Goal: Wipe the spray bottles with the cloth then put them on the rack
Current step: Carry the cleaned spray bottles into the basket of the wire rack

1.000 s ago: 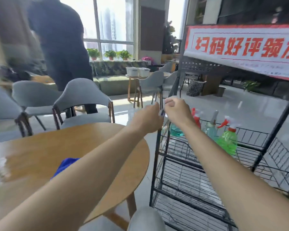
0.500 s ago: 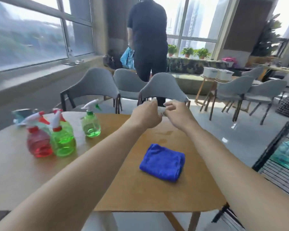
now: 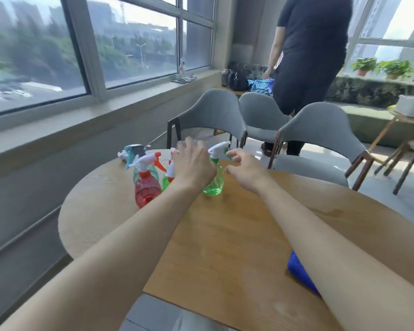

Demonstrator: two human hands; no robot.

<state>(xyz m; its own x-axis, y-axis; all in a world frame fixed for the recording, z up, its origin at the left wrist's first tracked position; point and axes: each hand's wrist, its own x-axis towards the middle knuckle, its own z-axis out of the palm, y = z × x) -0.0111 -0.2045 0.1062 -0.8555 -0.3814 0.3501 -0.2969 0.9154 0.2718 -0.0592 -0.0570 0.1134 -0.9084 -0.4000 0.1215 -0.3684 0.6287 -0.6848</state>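
Left grip (image 3: 194, 167), in the head view, is released, fingers spread, holding nothing, in front of the red bottle (image 3: 146, 192) and the green bottle (image 3: 214, 185). Right grip (image 3: 246, 173) is likewise released, fingers loosely bent just beside the green bottle's white trigger head; we cannot confirm contact. Both bottles stand upright on the wooden surface (image 3: 225, 235). We note the blue cloth (image 3: 296, 271) lying nearer us, partly under the right forearm.
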